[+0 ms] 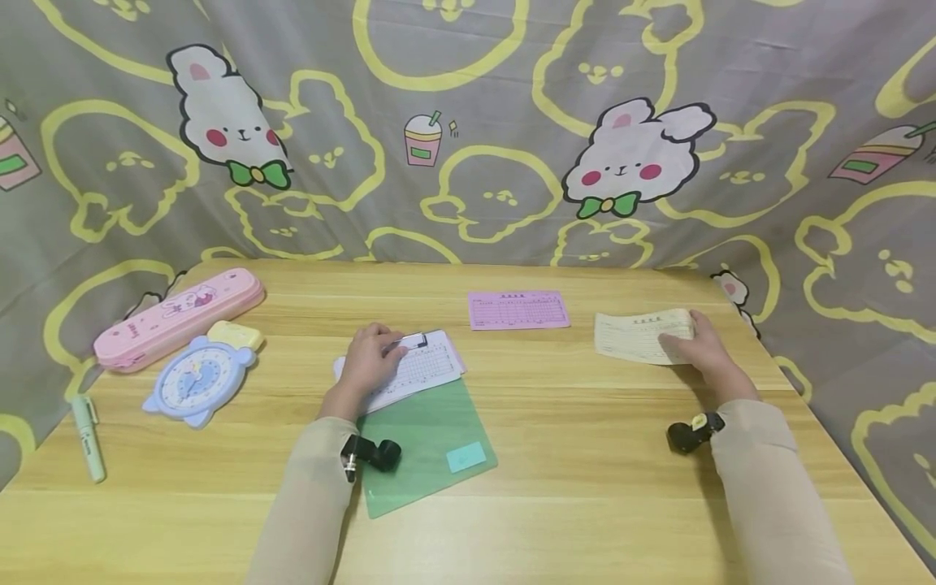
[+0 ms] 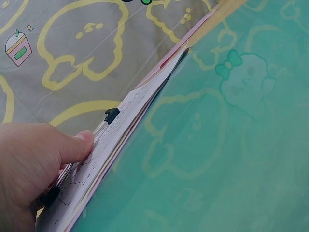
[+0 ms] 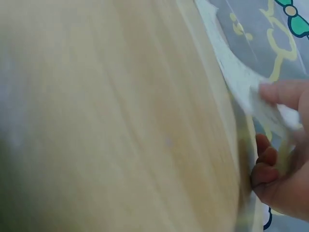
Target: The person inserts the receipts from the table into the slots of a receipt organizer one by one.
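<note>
A green file folder with a light blue label lies turned slightly on the table. White printed forms are held at its top by a metal clip with black ends. My left hand grips the clip; in the left wrist view the thumb lies over its bar, and the other fingers are mostly hidden. Off to the right, my right hand pinches the right end of a pale yellow form, thumb on top. The right wrist view shows this slip bending, slightly blurred.
A purple form lies between the hands, farther back. On the left are a pink pencil case, a blue cat-eared clock, a yellow block and a green highlighter. A patterned curtain hangs behind the table.
</note>
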Demonstrator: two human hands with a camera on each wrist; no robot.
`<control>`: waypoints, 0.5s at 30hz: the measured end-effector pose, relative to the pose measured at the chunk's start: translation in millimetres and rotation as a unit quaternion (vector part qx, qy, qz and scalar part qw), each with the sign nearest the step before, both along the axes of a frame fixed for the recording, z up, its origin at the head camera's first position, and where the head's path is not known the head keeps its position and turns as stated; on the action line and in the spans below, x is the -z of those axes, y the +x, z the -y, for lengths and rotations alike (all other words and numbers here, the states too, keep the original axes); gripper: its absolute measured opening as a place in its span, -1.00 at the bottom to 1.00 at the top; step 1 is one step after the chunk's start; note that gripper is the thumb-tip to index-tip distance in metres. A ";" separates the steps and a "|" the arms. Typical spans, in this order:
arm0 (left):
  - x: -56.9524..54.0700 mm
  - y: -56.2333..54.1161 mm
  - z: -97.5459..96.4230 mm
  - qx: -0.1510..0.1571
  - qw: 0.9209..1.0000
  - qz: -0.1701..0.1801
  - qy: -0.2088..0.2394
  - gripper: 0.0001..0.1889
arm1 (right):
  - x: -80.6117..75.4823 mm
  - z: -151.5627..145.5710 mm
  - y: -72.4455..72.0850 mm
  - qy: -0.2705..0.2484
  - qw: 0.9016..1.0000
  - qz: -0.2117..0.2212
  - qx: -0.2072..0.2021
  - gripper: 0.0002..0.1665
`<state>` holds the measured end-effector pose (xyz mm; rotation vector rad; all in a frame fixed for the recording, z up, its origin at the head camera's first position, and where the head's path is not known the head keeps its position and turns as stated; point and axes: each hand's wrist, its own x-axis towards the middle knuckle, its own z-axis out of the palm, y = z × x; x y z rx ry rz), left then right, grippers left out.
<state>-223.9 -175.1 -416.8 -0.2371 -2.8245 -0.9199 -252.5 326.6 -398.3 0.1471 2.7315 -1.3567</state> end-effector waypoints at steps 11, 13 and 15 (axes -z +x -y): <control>-0.4 0.3 0.0 -0.002 1.000 0.003 0.003 -0.66 | -5.4 5.4 2.6 0.005 0.999 0.007 -0.033 -0.08; -0.5 0.2 0.2 -0.002 1.000 0.004 0.003 -0.66 | -6.2 5.7 5.3 0.018 0.999 -0.010 -0.035 -0.06; -0.6 0.1 0.3 -0.003 1.000 0.006 0.004 -0.65 | -7.1 5.1 8.3 0.033 0.998 -0.029 -0.043 -0.08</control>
